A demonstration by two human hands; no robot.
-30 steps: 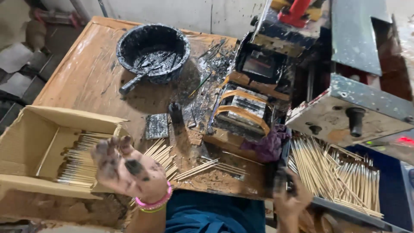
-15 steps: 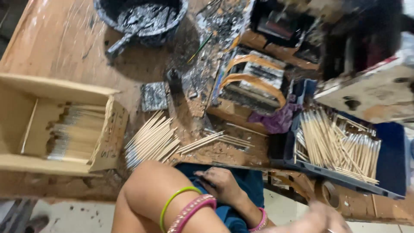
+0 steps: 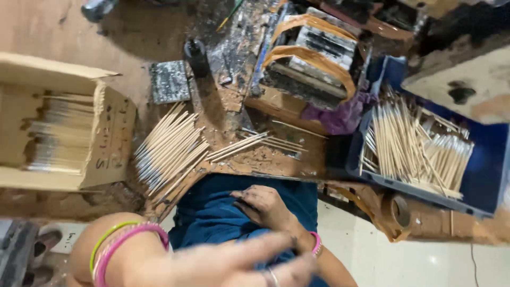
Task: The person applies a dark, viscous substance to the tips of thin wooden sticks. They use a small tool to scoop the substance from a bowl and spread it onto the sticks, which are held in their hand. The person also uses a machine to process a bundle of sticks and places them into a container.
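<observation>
My left hand point(image 3: 249, 260) is blurred at the bottom of the head view, fingers spread and smeared dark, with nothing in it. Green and pink bangles point(image 3: 125, 242) ring its wrist. My right hand point(image 3: 265, 204) lies palm down on the blue cloth point(image 3: 212, 212) over my lap, fingers loose and empty, a pink bangle on its wrist. Just above the lap, a pile of thin wooden sticks point(image 3: 170, 149) with grey tips lies on the stained wooden table point(image 3: 69, 32). A smaller bunch of sticks point(image 3: 249, 146) lies to its right.
An open cardboard box point(image 3: 111, 133) with sticks stands at the left. A blue tray point(image 3: 489, 170) of sticks sits at the right. A machine with orange bands point(image 3: 313, 53), purple rag point(image 3: 340, 117), dark bottle point(image 3: 197, 56) and dark slab point(image 3: 169, 81) lie farther back. A tape roll point(image 3: 396, 212) hangs below the tray.
The view has tipped down toward my lap. My left hand dropped from above the table to low in front of me. My right hand moved from the tray's edge onto the blue cloth.
</observation>
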